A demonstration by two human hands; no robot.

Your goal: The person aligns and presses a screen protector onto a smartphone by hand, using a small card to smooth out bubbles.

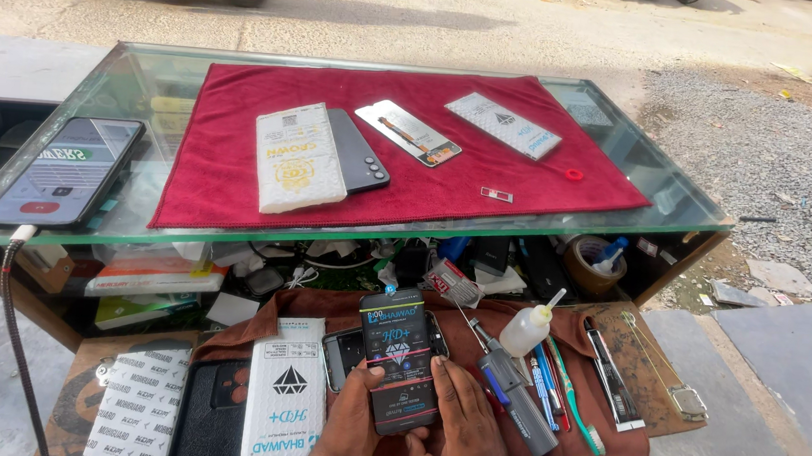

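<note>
Dark red cloth (410, 176) on green-tinted glass counter (674, 213). Black packet (400, 359) with blue, red and white print. White packet (286, 396), black diamond mark. Grey screwdriver (514, 390). Brown cloth (600, 451). Red ring (574, 174).
</note>
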